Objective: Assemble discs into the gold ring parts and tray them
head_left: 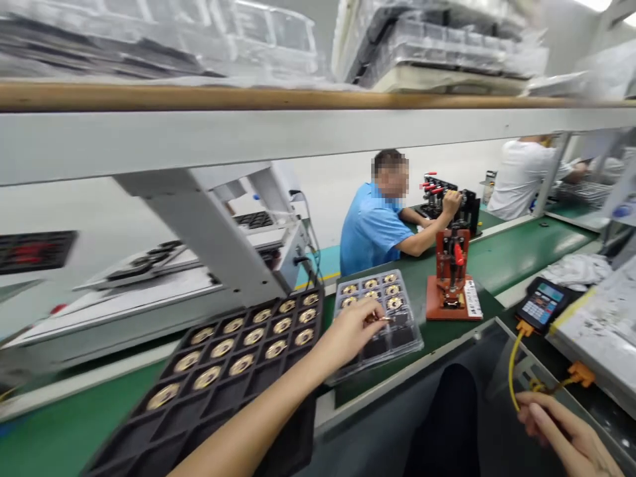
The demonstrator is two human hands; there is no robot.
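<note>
My left hand [358,326] reaches over a clear plastic tray [415,339], its thumb and fingers pinched on a small shiny metal part [385,319] that is mostly hidden. Round gold-coloured parts [394,303] sit in the tray's far pockets. Under my left forearm lies a larger black compartment tray [226,401], with more gold ring parts [241,364] in its far rows. Low on the right, my right hand [561,424] has its fingers closed at a yellow cable [513,371]. This cable runs from an orange connector [524,328] by a small keypad device [541,305].
A red toggle-clamp fixture [453,278] stands beyond the clear tray on the green bench [527,252]. A co-worker in blue [375,228] sits across, near black clamp fixtures [467,209]. Overhead runs a shelf [298,129] with stacked plastic trays; its slanted support [213,232] is at left.
</note>
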